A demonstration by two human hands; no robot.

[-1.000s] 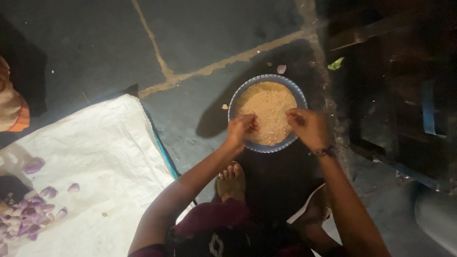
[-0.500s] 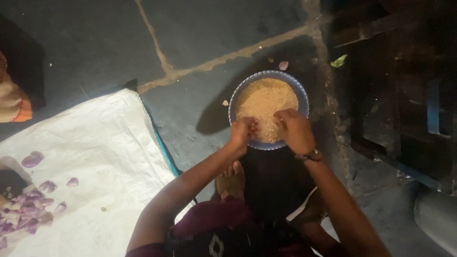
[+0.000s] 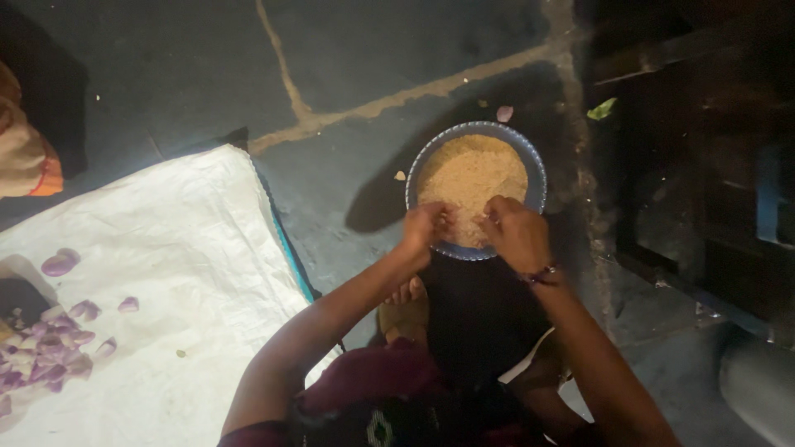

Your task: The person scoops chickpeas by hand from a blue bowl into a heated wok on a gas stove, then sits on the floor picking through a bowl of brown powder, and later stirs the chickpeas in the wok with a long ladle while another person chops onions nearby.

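Observation:
A round blue-rimmed bowl (image 3: 530, 157) full of tan crumbly grain (image 3: 472, 170) sits on the dark stone floor in front of me. My left hand (image 3: 424, 229) and my right hand (image 3: 517, 234) are both at the near edge of the bowl, fingers curled into the grain and close together. A beaded bracelet circles my right wrist. Whether either hand holds a pinch of grain is hidden by the fingers.
A white woven sheet (image 3: 166, 273) lies on the floor to the left, with purple onion pieces (image 3: 50, 348) near its left edge. My bare foot (image 3: 404, 306) rests below the bowl. Dark furniture (image 3: 704, 165) stands at the right. Another person's sleeve (image 3: 25, 157) shows far left.
Both hands have drawn together from the bowl's sides toward the middle of its near edge. The bowl has stayed put.

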